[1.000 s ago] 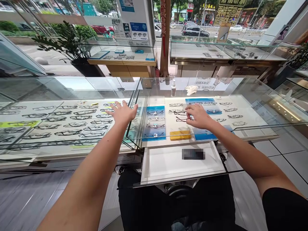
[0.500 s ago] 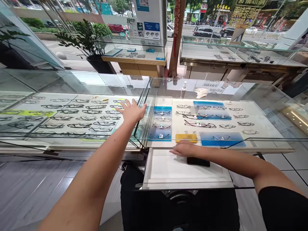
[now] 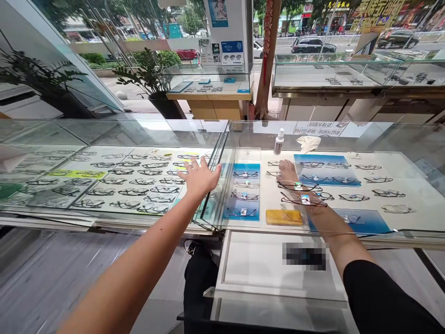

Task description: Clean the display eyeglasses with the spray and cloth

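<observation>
My left hand (image 3: 200, 178) is open with fingers spread over the glass top, near the seam between two display cases. Rows of eyeglasses (image 3: 137, 191) show through the glass beneath and left of it. My right hand (image 3: 288, 171) reaches under the glass of the right case, its fingers stretched away from me beside small eyeglasses (image 3: 273, 174). Nothing can be seen in that hand. Two larger pairs, dark eyeglasses (image 3: 298, 186) and reddish-brown eyeglasses (image 3: 306, 200), show in front of my right forearm, apparently on the glass top.
A spray bottle (image 3: 278, 142) and a crumpled cloth (image 3: 308, 144) stand toward the back. A yellow case (image 3: 284, 217) lies near the front edge. Below is a pulled-out white drawer (image 3: 253, 260) with a blurred dark object. Blue display cards (image 3: 327, 162) hold more eyeglasses.
My right hand has moved from above the drawer forward into the right case. My left hand stays spread on the glass. The view has shifted, and more of the drawer shows.
</observation>
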`<state>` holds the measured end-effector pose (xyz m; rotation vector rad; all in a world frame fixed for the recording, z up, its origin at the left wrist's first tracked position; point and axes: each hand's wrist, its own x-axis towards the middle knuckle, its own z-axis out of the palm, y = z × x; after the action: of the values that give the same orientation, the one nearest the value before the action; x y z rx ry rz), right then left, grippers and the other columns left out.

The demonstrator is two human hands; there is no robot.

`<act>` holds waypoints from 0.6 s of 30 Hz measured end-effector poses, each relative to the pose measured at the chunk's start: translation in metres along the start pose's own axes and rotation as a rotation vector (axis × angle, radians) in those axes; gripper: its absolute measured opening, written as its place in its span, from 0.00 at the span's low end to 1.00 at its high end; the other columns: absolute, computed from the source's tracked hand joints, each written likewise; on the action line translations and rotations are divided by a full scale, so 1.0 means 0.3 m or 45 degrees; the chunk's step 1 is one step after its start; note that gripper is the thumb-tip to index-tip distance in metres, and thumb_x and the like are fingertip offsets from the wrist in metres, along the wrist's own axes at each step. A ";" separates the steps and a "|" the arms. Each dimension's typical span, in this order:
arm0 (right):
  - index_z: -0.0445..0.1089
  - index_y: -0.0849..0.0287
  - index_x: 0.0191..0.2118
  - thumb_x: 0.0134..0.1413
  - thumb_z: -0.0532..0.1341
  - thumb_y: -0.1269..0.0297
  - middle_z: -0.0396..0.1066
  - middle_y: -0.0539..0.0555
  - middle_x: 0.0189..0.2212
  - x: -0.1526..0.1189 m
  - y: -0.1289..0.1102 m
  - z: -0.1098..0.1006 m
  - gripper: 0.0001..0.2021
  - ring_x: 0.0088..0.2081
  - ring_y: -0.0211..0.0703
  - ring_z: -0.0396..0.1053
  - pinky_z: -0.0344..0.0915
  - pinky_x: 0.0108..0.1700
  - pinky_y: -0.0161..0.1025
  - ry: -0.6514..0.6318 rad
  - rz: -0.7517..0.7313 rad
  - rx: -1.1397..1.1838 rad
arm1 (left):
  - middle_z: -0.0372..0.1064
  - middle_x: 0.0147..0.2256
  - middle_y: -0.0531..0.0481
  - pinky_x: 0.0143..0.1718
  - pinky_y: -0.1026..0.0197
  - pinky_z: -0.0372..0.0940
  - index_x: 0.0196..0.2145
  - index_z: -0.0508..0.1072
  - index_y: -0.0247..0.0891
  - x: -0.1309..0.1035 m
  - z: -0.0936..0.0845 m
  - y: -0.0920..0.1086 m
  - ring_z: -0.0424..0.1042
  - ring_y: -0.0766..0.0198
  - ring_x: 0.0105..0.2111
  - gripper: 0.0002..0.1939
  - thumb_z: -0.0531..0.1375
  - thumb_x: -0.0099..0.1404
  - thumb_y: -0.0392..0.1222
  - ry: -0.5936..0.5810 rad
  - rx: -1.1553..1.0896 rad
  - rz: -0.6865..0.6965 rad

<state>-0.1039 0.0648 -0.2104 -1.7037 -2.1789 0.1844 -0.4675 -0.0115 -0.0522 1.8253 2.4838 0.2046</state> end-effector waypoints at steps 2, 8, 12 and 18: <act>0.68 0.55 0.64 0.56 0.64 0.74 0.71 0.64 0.65 0.029 0.028 0.032 0.29 0.74 0.65 0.56 0.53 0.75 0.60 -0.056 0.063 0.005 | 0.40 0.83 0.29 0.77 0.19 0.43 0.83 0.52 0.33 -0.002 -0.003 -0.001 0.38 0.26 0.83 0.52 0.40 0.77 0.73 -0.004 0.014 -0.011; 0.66 0.54 0.54 0.49 0.65 0.73 0.71 0.64 0.57 0.109 0.075 0.061 0.24 0.70 0.64 0.57 0.51 0.74 0.59 -0.119 0.110 -0.029 | 0.39 0.83 0.29 0.78 0.20 0.44 0.84 0.51 0.34 -0.002 -0.002 -0.003 0.38 0.27 0.83 0.51 0.41 0.78 0.72 -0.018 0.046 -0.026; 0.66 0.53 0.49 0.50 0.64 0.73 0.73 0.64 0.50 0.123 0.083 0.060 0.20 0.63 0.64 0.63 0.53 0.72 0.58 -0.111 0.094 -0.057 | 0.39 0.83 0.29 0.77 0.19 0.42 0.84 0.50 0.34 0.001 0.004 -0.004 0.37 0.27 0.83 0.51 0.40 0.78 0.73 -0.016 0.054 -0.039; 0.70 0.54 0.44 0.56 0.63 0.74 0.75 0.61 0.41 0.138 0.058 0.078 0.12 0.56 0.62 0.69 0.47 0.74 0.57 -0.130 0.103 -0.102 | 0.40 0.83 0.28 0.77 0.16 0.40 0.84 0.51 0.33 0.004 0.011 -0.006 0.37 0.26 0.83 0.50 0.41 0.78 0.71 -0.006 0.037 -0.025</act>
<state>-0.1050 0.1117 -0.2291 -1.8669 -2.2183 0.2120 -0.4692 -0.0107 -0.0556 1.8091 2.5139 0.1642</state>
